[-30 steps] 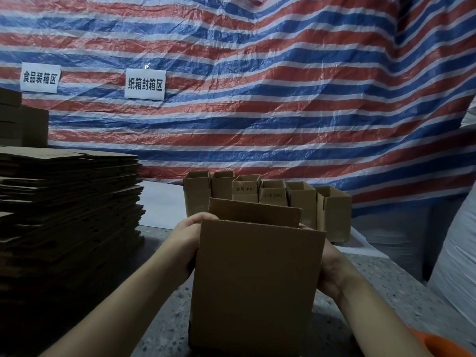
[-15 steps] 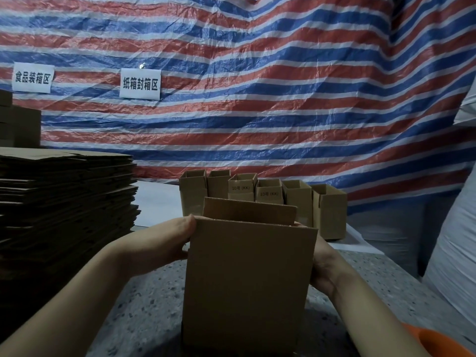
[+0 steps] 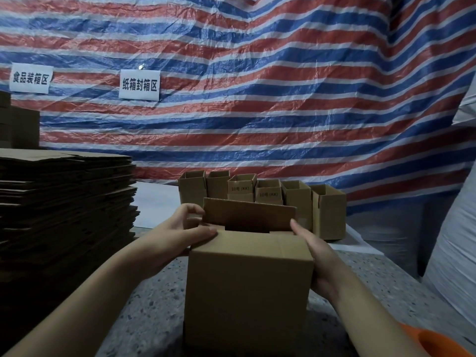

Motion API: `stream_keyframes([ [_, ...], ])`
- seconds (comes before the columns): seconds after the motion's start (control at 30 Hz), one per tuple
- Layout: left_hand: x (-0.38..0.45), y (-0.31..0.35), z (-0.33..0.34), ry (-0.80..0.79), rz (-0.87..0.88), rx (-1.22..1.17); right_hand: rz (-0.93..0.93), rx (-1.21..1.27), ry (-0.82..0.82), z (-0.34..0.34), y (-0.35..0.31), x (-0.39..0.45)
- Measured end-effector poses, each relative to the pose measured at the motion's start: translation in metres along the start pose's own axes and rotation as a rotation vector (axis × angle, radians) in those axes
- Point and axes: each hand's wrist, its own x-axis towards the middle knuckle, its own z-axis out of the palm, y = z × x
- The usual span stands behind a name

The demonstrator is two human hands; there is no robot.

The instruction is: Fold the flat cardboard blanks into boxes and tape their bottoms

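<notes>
A brown cardboard box [image 3: 247, 292] stands on the speckled table [image 3: 154, 305] right in front of me. Its near top flap is folded down flat; the far flap [image 3: 248, 215] still stands upright. My left hand [image 3: 180, 235] is at the box's upper left corner, thumb pressing on the folded near flap, fingers curled round the left side flap. My right hand [image 3: 316, 256] lies along the box's right side with straight fingers against the wall, fingertips near the far flap.
A tall stack of flat cardboard blanks [image 3: 64, 215] fills the left. Several folded open boxes [image 3: 262, 194] stand in rows behind. A striped tarpaulin [image 3: 257, 99] with two paper signs hangs at the back. An orange object [image 3: 435, 342] sits bottom right.
The near top flap, upright before, has been folded down flat. My left hand has moved from the box's left side onto its top corner. The right hand stays on the right wall.
</notes>
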Motion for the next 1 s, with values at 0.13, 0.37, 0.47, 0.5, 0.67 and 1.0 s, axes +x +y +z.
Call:
stream_keyframes([
  [0.13,0.000,0.002,0.002,0.027,-0.003,-0.017,-0.065,-0.032,0.023,0.000,0.002,-0.003],
  [0.37,0.000,0.005,0.005,-0.010,0.043,0.007,-0.198,-0.124,-0.131,0.000,-0.008,-0.008],
  [0.47,-0.001,0.004,0.006,-0.020,0.076,-0.009,-0.221,-0.096,-0.129,-0.002,-0.006,-0.006],
  [0.5,-0.001,0.004,0.005,-0.023,0.086,-0.020,-0.226,-0.081,-0.136,-0.002,-0.006,-0.006],
  [0.67,-0.003,0.003,0.003,0.016,0.140,0.026,-0.210,-0.034,-0.083,-0.007,-0.003,-0.008],
  [1.0,-0.007,0.014,0.008,0.077,0.131,0.292,-0.198,-0.188,-0.033,-0.005,-0.009,-0.009],
])
